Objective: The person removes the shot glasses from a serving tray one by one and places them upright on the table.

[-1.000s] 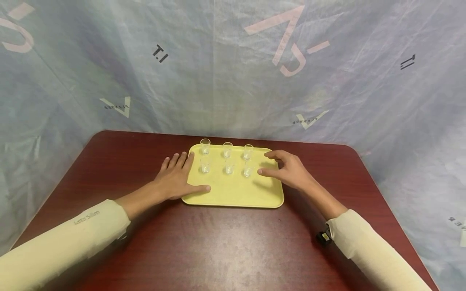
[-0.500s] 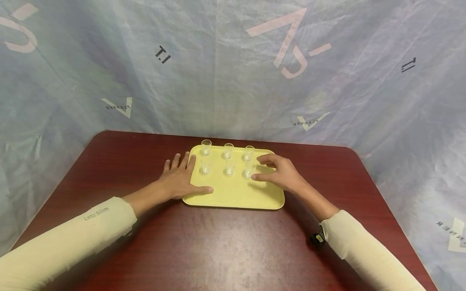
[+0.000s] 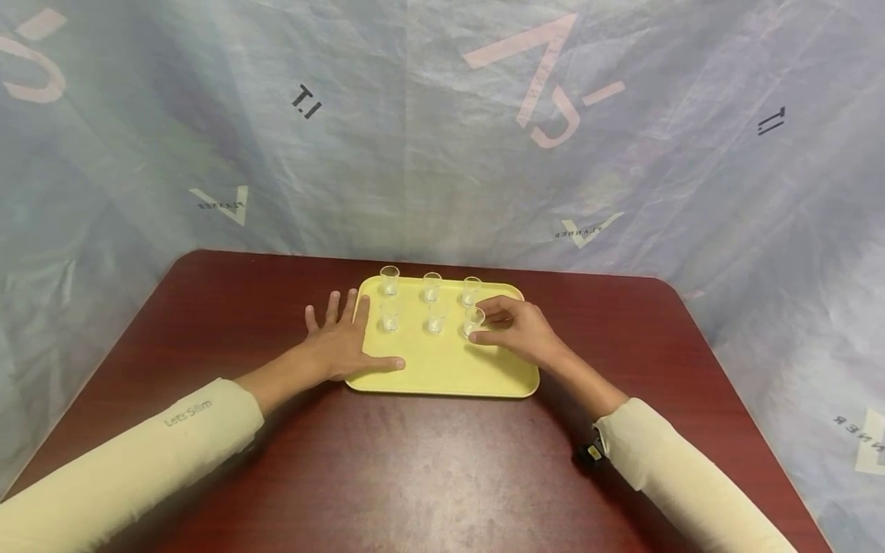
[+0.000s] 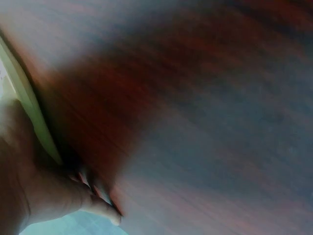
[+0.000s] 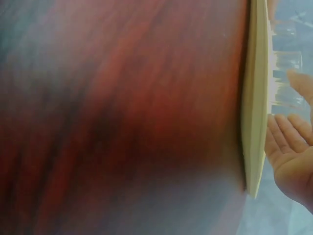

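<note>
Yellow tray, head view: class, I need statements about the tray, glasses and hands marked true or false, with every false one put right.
1. Six clear glasses stand on the yellow tray. True.
2. They form a single row. False: they stand in two rows of three.
3. The left grip has its fingers spread at the tray's left edge. True.
4. The right grip has its thumb and fingers about the near right glass. True.
5. One glass lies on its side. False: all six are upright.
6. The tray is round. False: it is a rectangle with rounded corners.
</note>
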The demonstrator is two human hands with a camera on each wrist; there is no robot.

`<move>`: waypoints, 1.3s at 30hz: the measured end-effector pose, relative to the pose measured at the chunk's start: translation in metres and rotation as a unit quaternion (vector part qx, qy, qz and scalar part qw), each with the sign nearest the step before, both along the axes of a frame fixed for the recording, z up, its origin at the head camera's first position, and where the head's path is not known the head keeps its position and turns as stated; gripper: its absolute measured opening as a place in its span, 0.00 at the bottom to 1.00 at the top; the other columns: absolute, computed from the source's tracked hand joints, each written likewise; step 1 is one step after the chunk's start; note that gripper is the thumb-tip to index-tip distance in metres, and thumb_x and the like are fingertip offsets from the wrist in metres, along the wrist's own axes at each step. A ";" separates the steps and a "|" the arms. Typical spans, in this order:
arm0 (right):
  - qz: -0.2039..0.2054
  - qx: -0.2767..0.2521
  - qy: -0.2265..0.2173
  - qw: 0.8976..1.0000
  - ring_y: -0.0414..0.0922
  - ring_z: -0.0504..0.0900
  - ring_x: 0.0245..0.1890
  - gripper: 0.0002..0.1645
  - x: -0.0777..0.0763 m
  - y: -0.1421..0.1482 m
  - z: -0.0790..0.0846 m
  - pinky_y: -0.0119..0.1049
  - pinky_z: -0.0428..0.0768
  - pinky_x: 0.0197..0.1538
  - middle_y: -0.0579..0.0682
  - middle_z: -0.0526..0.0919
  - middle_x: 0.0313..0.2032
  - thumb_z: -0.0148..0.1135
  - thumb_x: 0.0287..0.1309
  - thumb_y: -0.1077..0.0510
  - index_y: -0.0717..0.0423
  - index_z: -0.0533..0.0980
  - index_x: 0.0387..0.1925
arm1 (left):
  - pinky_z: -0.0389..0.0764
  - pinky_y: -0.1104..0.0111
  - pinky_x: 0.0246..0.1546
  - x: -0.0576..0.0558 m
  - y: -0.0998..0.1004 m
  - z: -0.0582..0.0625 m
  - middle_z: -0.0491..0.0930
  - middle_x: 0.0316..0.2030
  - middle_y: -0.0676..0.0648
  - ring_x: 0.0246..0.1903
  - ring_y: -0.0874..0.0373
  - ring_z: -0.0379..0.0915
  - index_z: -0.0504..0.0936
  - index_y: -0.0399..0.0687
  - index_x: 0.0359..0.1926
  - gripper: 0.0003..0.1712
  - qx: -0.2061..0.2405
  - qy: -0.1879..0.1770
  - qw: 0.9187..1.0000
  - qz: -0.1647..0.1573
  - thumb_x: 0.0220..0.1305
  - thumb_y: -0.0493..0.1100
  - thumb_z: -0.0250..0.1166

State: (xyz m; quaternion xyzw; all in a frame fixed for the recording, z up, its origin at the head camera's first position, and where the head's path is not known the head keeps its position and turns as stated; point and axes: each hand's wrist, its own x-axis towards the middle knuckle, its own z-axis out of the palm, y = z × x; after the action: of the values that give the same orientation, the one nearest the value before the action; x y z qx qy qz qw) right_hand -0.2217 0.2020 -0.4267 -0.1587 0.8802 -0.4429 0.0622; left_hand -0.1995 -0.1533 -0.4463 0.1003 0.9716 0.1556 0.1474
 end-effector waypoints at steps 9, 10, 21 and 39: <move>0.011 -0.039 0.005 0.999 0.55 0.95 0.54 0.22 -0.001 -0.011 -0.005 0.48 0.91 0.62 0.60 0.95 0.51 0.83 0.66 0.57 0.60 0.88 0.58 | 0.26 0.19 0.81 0.002 -0.004 -0.001 0.27 0.92 0.33 0.91 0.27 0.18 0.34 0.40 0.93 0.91 -0.015 0.005 1.000 0.001 0.55 0.96 0.60; 0.011 -0.040 0.006 0.999 0.55 0.95 0.53 0.21 -0.001 -0.011 -0.006 0.46 0.91 0.61 0.60 0.95 0.51 0.83 0.67 0.57 0.60 0.88 0.57 | 0.27 0.18 0.81 0.002 -0.004 -0.001 0.27 0.92 0.33 0.91 0.27 0.18 0.34 0.40 0.93 0.91 -0.015 0.005 1.000 0.001 0.54 0.97 0.60; -0.022 -0.041 0.011 0.999 0.55 0.95 0.54 0.21 -0.001 -0.003 -0.006 0.40 0.92 0.56 0.59 0.94 0.54 0.83 0.66 0.55 0.58 0.88 0.57 | 0.26 0.19 0.81 0.000 -0.002 -0.001 0.27 0.92 0.34 0.91 0.28 0.18 0.34 0.40 0.93 0.90 -0.014 0.006 1.000 0.003 0.55 0.96 0.60; -0.083 -0.068 0.005 0.994 0.44 0.93 0.51 0.22 -0.005 0.028 -0.002 0.27 0.88 0.53 0.60 0.95 0.54 0.83 0.67 0.54 0.59 0.87 0.57 | 0.27 0.19 0.81 -0.002 0.003 -0.001 0.28 0.92 0.33 0.91 0.28 0.19 0.33 0.40 0.93 0.89 -0.018 0.005 1.000 -0.002 0.56 0.96 0.60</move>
State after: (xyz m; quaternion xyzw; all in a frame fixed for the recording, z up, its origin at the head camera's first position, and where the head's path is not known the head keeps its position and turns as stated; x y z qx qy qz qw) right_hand -0.2263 0.2302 -0.4290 -0.0910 0.8586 -0.5044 0.0093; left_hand -0.2014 -0.1508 -0.4474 0.1006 0.9749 0.1367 0.1443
